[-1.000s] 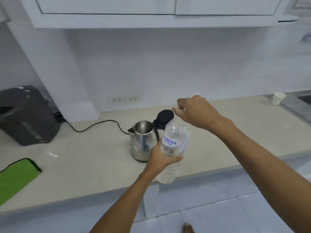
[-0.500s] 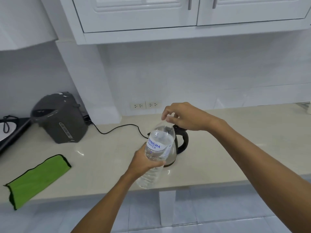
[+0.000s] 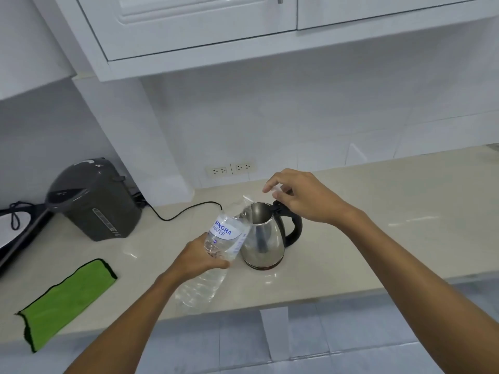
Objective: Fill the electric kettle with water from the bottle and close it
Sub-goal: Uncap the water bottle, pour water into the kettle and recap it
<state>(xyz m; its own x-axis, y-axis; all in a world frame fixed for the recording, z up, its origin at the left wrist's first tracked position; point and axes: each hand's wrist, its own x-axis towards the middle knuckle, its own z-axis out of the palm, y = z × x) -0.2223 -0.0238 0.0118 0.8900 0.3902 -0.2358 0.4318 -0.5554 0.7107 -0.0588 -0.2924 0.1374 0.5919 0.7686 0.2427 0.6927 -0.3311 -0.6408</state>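
Observation:
A steel electric kettle (image 3: 266, 244) with a black handle stands on the beige counter (image 3: 378, 225), its mouth uncovered. My left hand (image 3: 199, 259) grips a clear water bottle (image 3: 224, 234) around its middle. The bottle tilts to the right, and its neck reaches the kettle's rim. My right hand (image 3: 302, 198) hovers over the kettle's handle and hides the lid. Its fingertips pinch a small pale thing that looks like the bottle cap (image 3: 277, 188).
A dark hot-water dispenser (image 3: 94, 203) stands at the back left, and a black cord (image 3: 183, 211) runs from there toward the kettle. A green cloth (image 3: 64, 300) lies near the front edge on the left. Wall sockets (image 3: 229, 168) sit behind, and cabinets (image 3: 189, 22) hang overhead.
My right hand has come off the bottle's top and moved right, over the kettle's handle. The bottle has tipped from nearly upright toward the kettle's mouth. The camera has shifted.

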